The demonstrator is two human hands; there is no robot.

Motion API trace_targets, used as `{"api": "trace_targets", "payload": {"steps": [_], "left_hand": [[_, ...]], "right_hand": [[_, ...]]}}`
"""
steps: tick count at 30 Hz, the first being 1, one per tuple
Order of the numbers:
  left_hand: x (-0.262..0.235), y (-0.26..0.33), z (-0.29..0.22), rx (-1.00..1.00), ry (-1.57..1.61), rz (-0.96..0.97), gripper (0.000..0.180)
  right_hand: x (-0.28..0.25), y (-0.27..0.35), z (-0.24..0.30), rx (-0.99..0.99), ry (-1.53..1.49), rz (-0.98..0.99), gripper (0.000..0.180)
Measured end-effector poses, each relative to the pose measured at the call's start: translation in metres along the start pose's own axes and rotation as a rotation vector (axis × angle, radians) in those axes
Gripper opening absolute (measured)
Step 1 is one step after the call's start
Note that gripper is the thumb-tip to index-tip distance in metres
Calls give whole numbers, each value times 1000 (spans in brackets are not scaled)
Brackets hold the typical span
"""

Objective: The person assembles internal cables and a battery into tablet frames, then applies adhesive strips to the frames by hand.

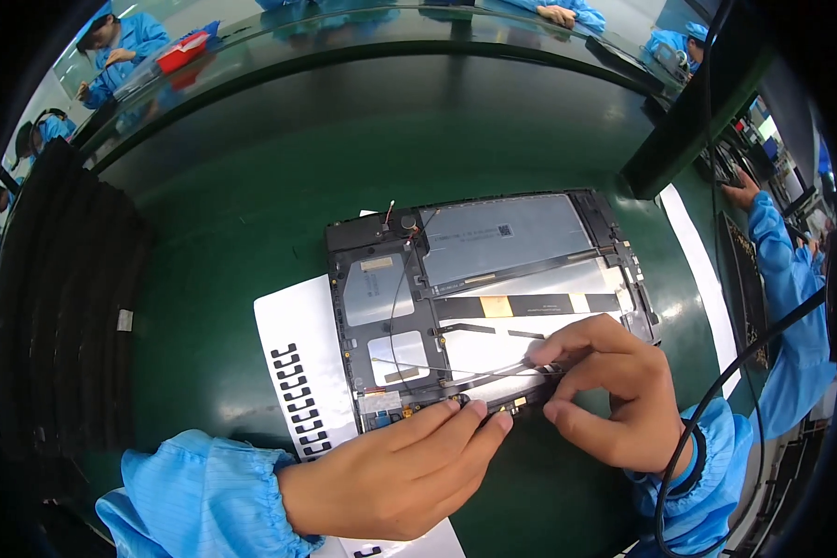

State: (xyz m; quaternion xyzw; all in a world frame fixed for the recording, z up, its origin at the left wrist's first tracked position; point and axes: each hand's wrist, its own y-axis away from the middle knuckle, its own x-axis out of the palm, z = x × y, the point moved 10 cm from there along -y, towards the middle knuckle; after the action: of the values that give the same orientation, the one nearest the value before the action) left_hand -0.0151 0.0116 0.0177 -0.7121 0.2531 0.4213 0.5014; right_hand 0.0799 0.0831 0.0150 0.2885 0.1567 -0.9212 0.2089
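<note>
An opened tablet-like device point(511, 305) lies on the green table, its inside facing up. It shows grey battery packs point(502, 237), a black flat ribbon cable point(539, 305) with yellowish tape, and small boards along its edges. My left hand point(405, 474) rests on the near edge, its fingers stretched out over the small parts there. Over the near right part, my right hand point(623, 391) has curled fingers around the end of a thin black wire point(474, 373). That wire runs across the device from the left. The exact grip is partly hidden by the fingers.
White sheets point(298, 363) with a column of black clip-like parts lie under the device's left side. Black trays point(65, 307) are stacked at left. A dark post point(688, 130) and a hanging black cable point(763, 349) stand at right. Co-workers in blue work around.
</note>
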Motion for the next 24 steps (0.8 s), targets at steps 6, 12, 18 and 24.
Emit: {"api": "trace_targets", "payload": {"steps": [6,12,18,24], "left_hand": [[3,-1,2,8,1,37,15],[4,-3,-2,23,-34,55,15],[3,0,1,14,-34,13,13],[4,0,-1,21,-56,44,13]], "right_hand": [[10,3,17,-181,114,-13,19],[11,9,27,-299,194,-52,19],[16,4,28,-312,212,-44,22],[18,6,31,-338,250,-42,22]]}}
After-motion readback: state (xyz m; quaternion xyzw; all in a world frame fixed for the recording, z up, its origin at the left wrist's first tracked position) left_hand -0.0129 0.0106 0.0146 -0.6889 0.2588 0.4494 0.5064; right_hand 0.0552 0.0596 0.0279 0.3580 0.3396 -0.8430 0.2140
